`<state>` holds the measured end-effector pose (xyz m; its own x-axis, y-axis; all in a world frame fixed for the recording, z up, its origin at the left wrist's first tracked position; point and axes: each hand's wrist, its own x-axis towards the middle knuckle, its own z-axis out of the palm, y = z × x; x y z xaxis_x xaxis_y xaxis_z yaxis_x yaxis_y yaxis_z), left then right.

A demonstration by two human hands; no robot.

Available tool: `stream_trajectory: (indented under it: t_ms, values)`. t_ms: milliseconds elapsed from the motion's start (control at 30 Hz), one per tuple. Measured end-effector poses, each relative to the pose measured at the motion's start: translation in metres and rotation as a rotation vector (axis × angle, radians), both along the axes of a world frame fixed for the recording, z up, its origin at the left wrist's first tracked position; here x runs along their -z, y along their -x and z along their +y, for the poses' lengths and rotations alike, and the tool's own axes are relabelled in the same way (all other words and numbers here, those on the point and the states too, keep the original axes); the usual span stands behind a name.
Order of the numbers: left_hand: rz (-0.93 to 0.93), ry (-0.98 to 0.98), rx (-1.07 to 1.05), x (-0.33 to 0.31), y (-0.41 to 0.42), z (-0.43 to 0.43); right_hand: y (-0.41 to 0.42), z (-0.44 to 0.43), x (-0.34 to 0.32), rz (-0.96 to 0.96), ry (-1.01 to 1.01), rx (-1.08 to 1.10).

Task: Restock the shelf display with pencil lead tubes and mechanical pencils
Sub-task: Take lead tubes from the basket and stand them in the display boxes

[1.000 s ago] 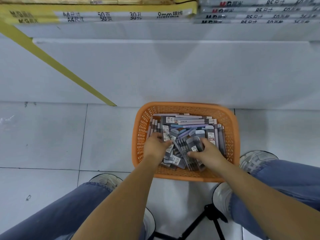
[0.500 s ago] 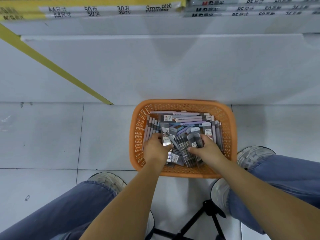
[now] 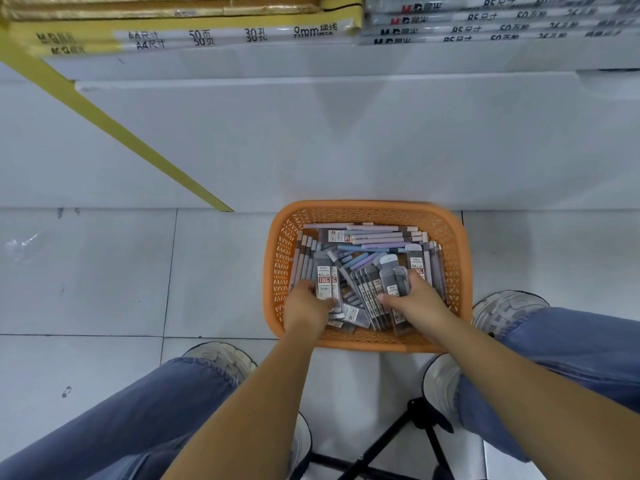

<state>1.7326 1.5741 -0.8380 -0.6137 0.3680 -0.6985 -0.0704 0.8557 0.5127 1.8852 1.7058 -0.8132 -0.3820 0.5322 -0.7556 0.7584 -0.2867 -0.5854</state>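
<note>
**A:** What takes up most of the view?

**B:** The white shelf base [image 3: 346,140] across the far side, with a yellow strip [image 3: 114,129] slanting down it on the left. The tiled floor [image 3: 104,271] lies in front of it. Flat yellow packs [image 3: 207,32] and grey packs [image 3: 485,26] are stacked on the ledge above.

**A:** And the person?

**B:** Legs in blue jeans [image 3: 121,427] come in from both near corners, and pale shoes [image 3: 509,306] stand either side of the basket. Black stand legs [image 3: 415,427] show between the feet.

**A:** Where is the stock?

**B:** In the orange basket [image 3: 363,206] on the floor, just in front of the shelf base. Mechanical pencils [image 3: 377,235] lie across its far half and upright along its left wall. Clear lead tubes [image 3: 353,311] are heaped in the near half.

**A:** The hands?

**B:** Both are inside the basket. The left hand [image 3: 308,306] has its fingers curled round a labelled lead tube [image 3: 325,282], which stands on end. The right hand [image 3: 419,303] grips a fanned bundle of lead tubes [image 3: 391,285], thumb on the near side.
</note>
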Motion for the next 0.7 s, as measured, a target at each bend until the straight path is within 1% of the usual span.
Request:
stream_trajectory:
  t_ms: [100, 167, 300, 400, 467, 600, 700]
  values:
    - [-0.066, 0.000, -0.020, 0.001, 0.004, -0.003, 0.004, -0.003, 0.000, 0.007, 0.050, 0.004]
    - [-0.078, 0.001, -0.048, 0.002, 0.005, -0.002, 0.010, -0.007, 0.002, 0.018, 0.071, 0.010]
    - [-0.055, -0.033, -0.121, 0.000, -0.002, 0.010, 0.018, -0.012, 0.004, 0.017, -0.007, 0.021]
    - [0.002, 0.003, -0.110, -0.001, -0.008, 0.019, 0.014, -0.009, 0.006, 0.017, -0.029, 0.049]
    - [0.005, -0.001, -0.100, 0.001, -0.008, 0.023, 0.009, -0.003, 0.006, 0.017, -0.035, 0.056]
    - [-0.062, -0.025, -0.075, 0.007, -0.002, 0.016, 0.005, 0.004, 0.003, 0.032, -0.040, 0.084]
    - [-0.131, -0.048, -0.139, 0.007, 0.003, 0.007, 0.007, 0.004, 0.001, 0.030, -0.032, 0.084]
